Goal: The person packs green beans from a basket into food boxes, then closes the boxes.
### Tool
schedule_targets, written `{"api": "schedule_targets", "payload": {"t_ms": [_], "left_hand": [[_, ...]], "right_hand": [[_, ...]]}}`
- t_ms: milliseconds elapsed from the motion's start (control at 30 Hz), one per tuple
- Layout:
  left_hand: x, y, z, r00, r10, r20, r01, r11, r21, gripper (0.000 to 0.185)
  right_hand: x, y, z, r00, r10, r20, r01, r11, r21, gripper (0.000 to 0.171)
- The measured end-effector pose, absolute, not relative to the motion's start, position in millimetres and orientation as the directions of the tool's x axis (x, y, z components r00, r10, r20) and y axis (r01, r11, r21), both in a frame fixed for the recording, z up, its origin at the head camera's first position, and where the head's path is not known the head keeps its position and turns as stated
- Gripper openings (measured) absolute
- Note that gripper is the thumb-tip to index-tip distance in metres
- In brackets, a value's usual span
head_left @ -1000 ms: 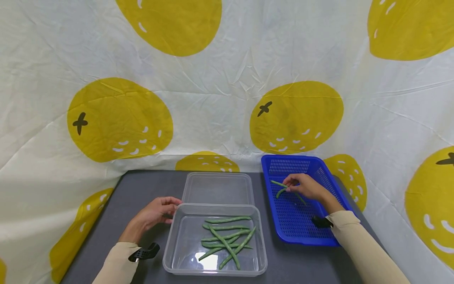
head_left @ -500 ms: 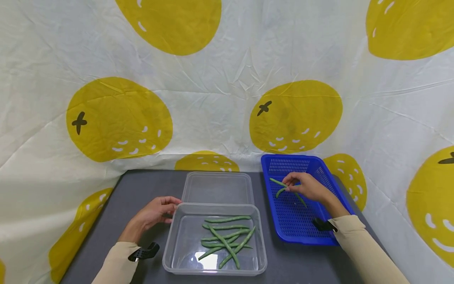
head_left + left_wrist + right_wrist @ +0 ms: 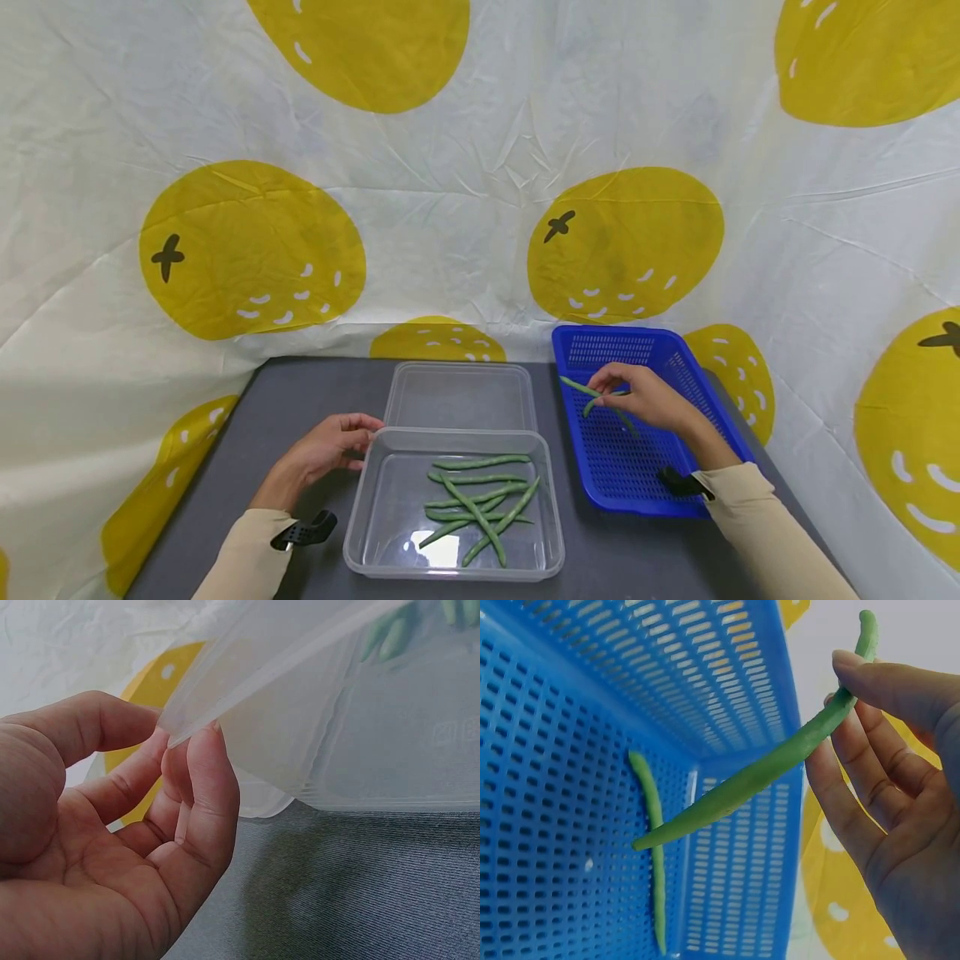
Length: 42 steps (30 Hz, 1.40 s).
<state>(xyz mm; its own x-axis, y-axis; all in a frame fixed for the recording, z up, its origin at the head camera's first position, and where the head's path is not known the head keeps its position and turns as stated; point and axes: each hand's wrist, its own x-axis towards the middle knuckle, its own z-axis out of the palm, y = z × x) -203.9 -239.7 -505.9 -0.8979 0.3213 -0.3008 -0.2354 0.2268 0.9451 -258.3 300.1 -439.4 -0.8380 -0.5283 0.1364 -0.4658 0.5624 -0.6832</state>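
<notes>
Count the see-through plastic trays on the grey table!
2: the near clear plastic tray holds green beans, by the left hand; an empty clear one sits right behind it. None hidden.

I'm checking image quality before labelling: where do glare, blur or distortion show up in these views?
Head view: wide-angle bending at the edges, and a bright glare patch on the clear tub's floor. Left wrist view: the tub is very close and soft, beans behind it blurred; left hand sharper. Right wrist view: the held bean and blue basket are crisp; right hand slightly dim.
</notes>
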Motion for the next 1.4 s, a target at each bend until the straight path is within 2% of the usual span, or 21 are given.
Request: {"api": "schedule_targets", "payload": {"t_ms": [567,933,1400], "left_hand": [[-204,-240,-502,-0.89,0.349,-0.295,-0.231,0.214,0.949,0.038],[-205,-242,-504,-0.89,0.344,-0.299,-0.233,0.221,0.947,0.04],[-208,-243,-507,-0.893,0.34,-0.297,-0.229,0.225,0.947,0.04]], "right_hand": [[-239,268,-420,-0.801,-0.585,0.126,-0.466,0.479,-0.744,0.019],[-231,249,-413,-0.734,-0.662,0.151,-0.555,0.456,-0.696,0.023],[-218,222,-408,-0.681,-0.72,0.137,-0.576,0.41,-0.707,0.028]]}}
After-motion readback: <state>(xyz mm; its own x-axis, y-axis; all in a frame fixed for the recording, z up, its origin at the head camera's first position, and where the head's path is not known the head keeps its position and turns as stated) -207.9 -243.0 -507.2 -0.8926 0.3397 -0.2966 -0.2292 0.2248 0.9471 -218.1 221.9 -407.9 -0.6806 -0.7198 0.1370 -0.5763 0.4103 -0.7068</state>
